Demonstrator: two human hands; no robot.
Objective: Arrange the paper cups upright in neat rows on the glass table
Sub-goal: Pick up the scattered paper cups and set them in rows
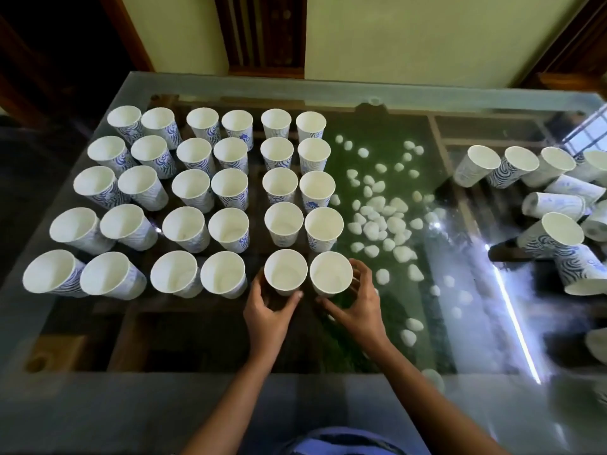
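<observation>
From where I stand, the left hand (267,310) and right hand (356,303) curl round the left front cup (285,270) and the right front cup (330,272), hiding their lower walls and bases. Both forearms run off the bottom edge, as does a blue garment (345,443). The heap of loose cups (558,198) is cut by the right edge, so its count cannot be told. The blue print on the cups is too small to read. A glare streak (515,326) washes out the surface (197,405) on the right.

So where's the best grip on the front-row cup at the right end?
Sidewall below the rim of the right-end front cup, from the near right: it stands upright, mouth up, neighbour cup close on its left, right side free. The right hand curls round it there.
</observation>
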